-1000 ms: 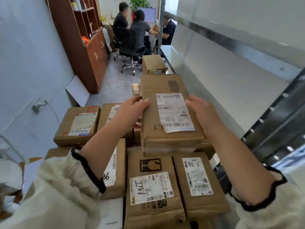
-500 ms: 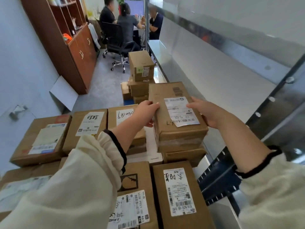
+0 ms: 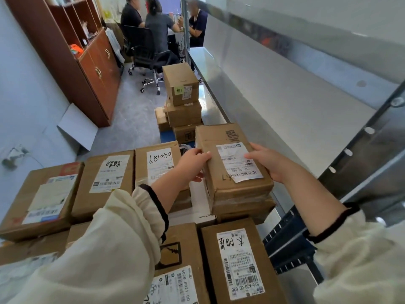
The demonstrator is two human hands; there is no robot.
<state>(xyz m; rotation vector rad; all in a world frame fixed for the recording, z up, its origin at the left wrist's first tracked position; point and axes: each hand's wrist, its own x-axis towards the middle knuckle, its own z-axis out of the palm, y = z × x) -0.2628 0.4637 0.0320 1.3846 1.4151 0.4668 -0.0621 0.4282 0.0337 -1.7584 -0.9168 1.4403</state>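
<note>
A brown cardboard parcel [image 3: 223, 137] with a white shipping label sits on top of a short stack of similar boxes at centre right. My left hand [image 3: 192, 164] grips its left edge, thumb on the top face. My right hand [image 3: 267, 161] holds its right edge, fingers over the label's corner. Both arms wear cream sleeves with dark cuffs.
Several labelled cardboard parcels [image 3: 109, 181] lie side by side below and to the left. A taller stack of boxes [image 3: 182, 84] stands beyond. A metal shelf rack [image 3: 285, 102] runs along the right. A wooden cabinet [image 3: 87, 62] stands at left; three people sit at a desk far back.
The parcel has moved lower and to the right onto the stack beside the rack, both hands staying on its edges. The camera view has shifted, revealing more boxes at left.
</note>
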